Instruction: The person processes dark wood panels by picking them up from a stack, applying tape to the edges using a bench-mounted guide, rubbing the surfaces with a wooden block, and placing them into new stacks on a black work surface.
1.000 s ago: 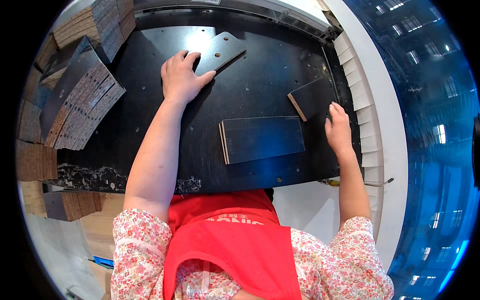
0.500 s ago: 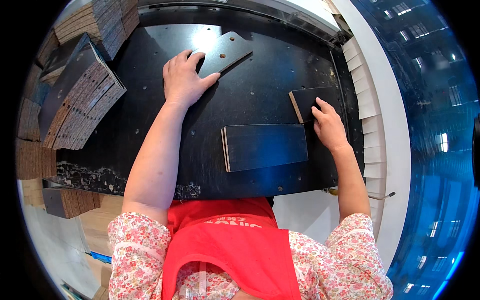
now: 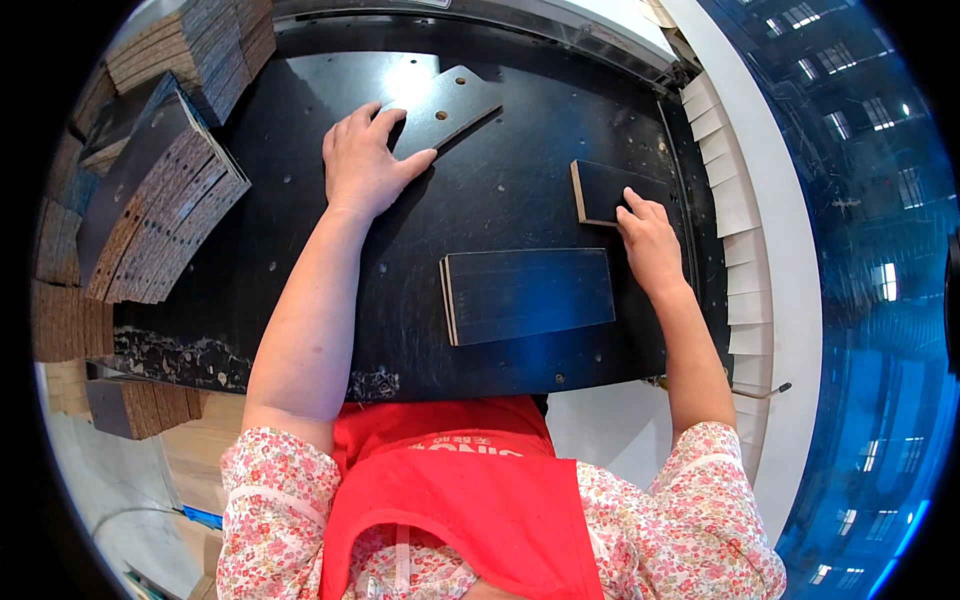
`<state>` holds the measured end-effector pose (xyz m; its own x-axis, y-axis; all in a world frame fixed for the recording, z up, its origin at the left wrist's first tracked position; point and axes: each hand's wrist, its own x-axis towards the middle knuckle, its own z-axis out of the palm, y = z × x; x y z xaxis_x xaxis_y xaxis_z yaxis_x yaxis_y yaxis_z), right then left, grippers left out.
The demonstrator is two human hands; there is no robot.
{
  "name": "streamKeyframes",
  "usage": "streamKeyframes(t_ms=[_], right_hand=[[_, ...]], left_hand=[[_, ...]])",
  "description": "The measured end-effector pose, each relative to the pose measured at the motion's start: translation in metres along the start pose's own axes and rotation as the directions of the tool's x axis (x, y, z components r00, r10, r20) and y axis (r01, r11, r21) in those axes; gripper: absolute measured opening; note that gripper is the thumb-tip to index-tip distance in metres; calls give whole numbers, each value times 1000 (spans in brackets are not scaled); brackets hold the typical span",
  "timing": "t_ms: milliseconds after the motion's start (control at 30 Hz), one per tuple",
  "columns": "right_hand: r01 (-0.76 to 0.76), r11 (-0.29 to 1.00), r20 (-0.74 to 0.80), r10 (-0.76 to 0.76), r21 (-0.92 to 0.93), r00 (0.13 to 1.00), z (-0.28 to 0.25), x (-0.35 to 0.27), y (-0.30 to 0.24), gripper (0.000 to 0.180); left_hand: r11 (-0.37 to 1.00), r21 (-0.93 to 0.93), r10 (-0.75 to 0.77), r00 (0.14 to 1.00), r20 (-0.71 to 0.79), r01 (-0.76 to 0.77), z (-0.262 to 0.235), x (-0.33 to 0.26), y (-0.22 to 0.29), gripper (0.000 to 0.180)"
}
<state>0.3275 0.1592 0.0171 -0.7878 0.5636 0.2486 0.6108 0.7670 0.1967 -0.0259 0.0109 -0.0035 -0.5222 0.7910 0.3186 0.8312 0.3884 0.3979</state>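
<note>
My left hand [image 3: 362, 168] spans the near left end of a flat grey board [image 3: 455, 98] with two round holes. Its thumb lies along the lower edge and its curled fingers are at the other side. At the right, my right hand [image 3: 650, 238] has its fingers over the near right part of a small dark board [image 3: 605, 192] with a pale cut edge; its thumb is partly hidden. Between my arms lie two dark rectangular boards [image 3: 530, 296], one on top of the other, touched by neither hand.
All of this rests on a black, scuffed worktop [image 3: 300, 240] dotted with small holes. Curved chipboard pieces [image 3: 170, 220] are stacked at the left, with more stacks [image 3: 190, 55] behind. A white pleated cover [image 3: 745, 270] and a pale rail [image 3: 795, 250] run along the right side.
My right hand has shifted a little left and turned the small dark board, which now lies slightly farther away and straighter. My left hand stays on the board with holes.
</note>
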Motion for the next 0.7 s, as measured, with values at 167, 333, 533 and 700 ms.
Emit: streamKeyframes(t_ms=[167,333,533,700], right_hand=[[-29,999,-71,30,19,997,19,18,11,16],[-48,999,-116,50,20,992,42,42,29,19],[-68,997,-216,73,30,974,75,75,58,19],[-48,996,-269,66,73,961,99,112,89,19]], left_hand=[[1000,6,-13,1000,9,13,-3,-1,2,63],[1000,-15,-18,999,29,18,-4,0,2,63],[1000,-24,-14,1000,24,15,-4,1,4,63],[999,-42,-18,1000,-10,18,-1,1,2,61]])
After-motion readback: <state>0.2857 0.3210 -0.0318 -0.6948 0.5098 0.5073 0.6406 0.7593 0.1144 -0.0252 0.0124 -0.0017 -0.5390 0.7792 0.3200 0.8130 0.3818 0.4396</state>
